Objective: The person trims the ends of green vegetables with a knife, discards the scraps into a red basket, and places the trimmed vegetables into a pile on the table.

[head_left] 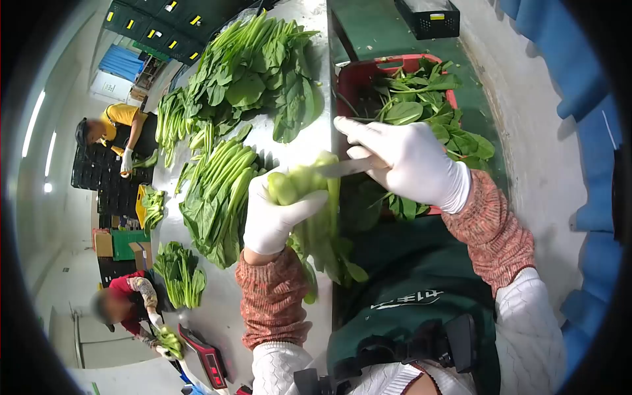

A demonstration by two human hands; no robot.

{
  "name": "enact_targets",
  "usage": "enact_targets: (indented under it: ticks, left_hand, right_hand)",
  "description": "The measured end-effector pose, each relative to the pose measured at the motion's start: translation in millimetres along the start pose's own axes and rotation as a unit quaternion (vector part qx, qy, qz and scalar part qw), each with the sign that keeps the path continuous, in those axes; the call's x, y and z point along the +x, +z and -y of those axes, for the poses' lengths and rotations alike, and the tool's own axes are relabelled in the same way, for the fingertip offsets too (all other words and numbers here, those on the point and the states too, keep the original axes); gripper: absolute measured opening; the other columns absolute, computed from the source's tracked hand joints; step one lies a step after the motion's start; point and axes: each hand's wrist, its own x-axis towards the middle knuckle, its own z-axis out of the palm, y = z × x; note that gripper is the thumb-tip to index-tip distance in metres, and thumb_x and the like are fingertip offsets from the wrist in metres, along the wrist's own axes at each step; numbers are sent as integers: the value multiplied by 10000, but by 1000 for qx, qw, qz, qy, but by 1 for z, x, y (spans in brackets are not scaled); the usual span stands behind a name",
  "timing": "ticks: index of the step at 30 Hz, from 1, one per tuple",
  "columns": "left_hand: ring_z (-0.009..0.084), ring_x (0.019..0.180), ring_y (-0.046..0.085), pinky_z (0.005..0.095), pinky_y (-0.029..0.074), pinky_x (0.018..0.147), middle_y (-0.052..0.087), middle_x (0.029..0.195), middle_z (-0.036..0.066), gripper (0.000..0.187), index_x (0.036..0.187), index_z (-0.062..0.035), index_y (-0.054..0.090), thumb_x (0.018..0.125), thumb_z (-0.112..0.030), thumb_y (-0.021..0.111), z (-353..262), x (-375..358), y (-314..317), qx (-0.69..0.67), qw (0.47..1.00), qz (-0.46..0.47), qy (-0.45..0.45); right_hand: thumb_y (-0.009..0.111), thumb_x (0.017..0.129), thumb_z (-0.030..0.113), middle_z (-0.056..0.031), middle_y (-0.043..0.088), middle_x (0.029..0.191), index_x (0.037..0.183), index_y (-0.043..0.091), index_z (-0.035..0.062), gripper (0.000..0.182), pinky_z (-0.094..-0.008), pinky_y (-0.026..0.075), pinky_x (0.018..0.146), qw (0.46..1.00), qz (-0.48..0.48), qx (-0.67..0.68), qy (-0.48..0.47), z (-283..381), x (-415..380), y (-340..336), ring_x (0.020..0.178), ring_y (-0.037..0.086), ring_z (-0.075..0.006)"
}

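Note:
My left hand (280, 217), in a white glove, is closed around a bunch of leafy greens (304, 181). Pale stem ends face up out of my grip, and the leaves hang below, partly blurred. In my right hand (421, 161), also gloved in white, is a knife (345, 167). Its blade lies against or just above the stems; blur hides the exact contact. Beside my left hand, another pile of greens (220, 197) rests on the metal table (227, 309). A larger heap of leafy greens (253, 82) lies farther along the same table.
Under my right hand stands a red crate (401, 60) holding loose leaves (454, 135). Across the table are a person in yellow (125, 115) and another in red (125, 289) handling greens. A red scale (205, 359) sits near the latter. Black crates (158, 29) are stacked behind.

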Motion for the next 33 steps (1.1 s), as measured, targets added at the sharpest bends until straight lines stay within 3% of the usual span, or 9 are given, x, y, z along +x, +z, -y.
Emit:
enact_targets:
  ticks: [6, 10, 11, 13, 15, 18, 22, 29, 33]
  left_hand:
    - [56, 751, 596, 219, 486, 721, 676, 864, -20, 260, 978, 0, 697, 729, 44, 757, 0, -5, 4, 36, 999, 13, 16]
    - [70, 767, 609, 227, 492, 739, 685, 877, -7, 280, 990, 8, 699, 719, 57, 753, 7, -5, 1, -6, 1000, 28, 6]
    - [74, 771, 613, 230, 494, 744, 688, 881, -2, 285, 991, 11, 700, 716, 63, 751, 7, -3, -2, -31, 999, 35, 2]
    - [111, 808, 638, 261, 512, 759, 692, 936, 31, 328, 1055, 24, 678, 734, 13, 746, 11, -1, -6, -34, 997, 62, -7]
    - [133, 830, 648, 275, 520, 766, 689, 977, 50, 369, 1102, 29, 659, 745, -21, 741, 15, 4, -2, -89, 992, 80, -49]
    - [180, 975, 642, 330, 519, 885, 653, 1101, 83, 528, 1254, 9, 565, 756, -51, 729, 24, 17, 3, -231, 960, 151, -50]
    - [173, 1011, 629, 326, 511, 893, 640, 1134, 76, 522, 1288, -8, 537, 806, -79, 724, 35, 18, 19, -222, 974, 33, 3]
    - [121, 863, 640, 278, 517, 803, 687, 989, 37, 342, 1093, 10, 657, 775, -13, 783, 35, 9, 20, -70, 997, 12, 24]
    - [92, 830, 626, 257, 511, 761, 687, 937, 15, 302, 1045, -16, 681, 768, -16, 802, 40, 6, 6, -73, 997, 29, 11]
  right_hand:
    - [644, 870, 111, -133, 687, 821, 1303, 582, 73, 439, -380, 534, 582, 999, 27, 24, 4, 4, -1, 5, 650, 662, -305]
    - [620, 895, 148, -183, 656, 726, 1256, 607, 31, 380, -429, 513, 582, 978, 94, -114, 148, -42, -7, 27, 660, 651, -373]
    - [626, 911, 156, -116, 653, 667, 1276, 593, 11, 394, -364, 497, 557, 984, 55, -87, 148, -59, -11, 30, 586, 646, -274]
    - [635, 915, 127, -82, 684, 765, 1257, 589, 14, 363, -329, 527, 610, 935, 67, 252, 242, -47, -3, 17, 610, 649, -161]
    - [658, 933, 135, -32, 673, 905, 1356, 548, 39, 447, -249, 509, 697, 804, 130, 550, 186, -24, 2, 3, 710, 607, -69]
    - [706, 901, 162, -48, 676, 1051, 1336, 562, 16, 481, -258, 488, 847, 802, 207, 536, 162, -1, 14, -5, 952, 592, -69]
    - [721, 882, 162, -38, 674, 970, 1179, 623, -21, 362, -274, 497, 829, 844, 123, 493, 173, -5, 16, 4, 899, 597, -80]
    - [748, 847, 143, 7, 597, 855, 1121, 607, 4, 337, -245, 448, 702, 919, 114, 349, 141, 4, 12, 15, 780, 504, -55]
    - [709, 840, 137, 13, 590, 816, 1088, 611, 9, 296, -237, 428, 635, 878, 205, 399, 167, 12, 18, -7, 713, 489, -45]
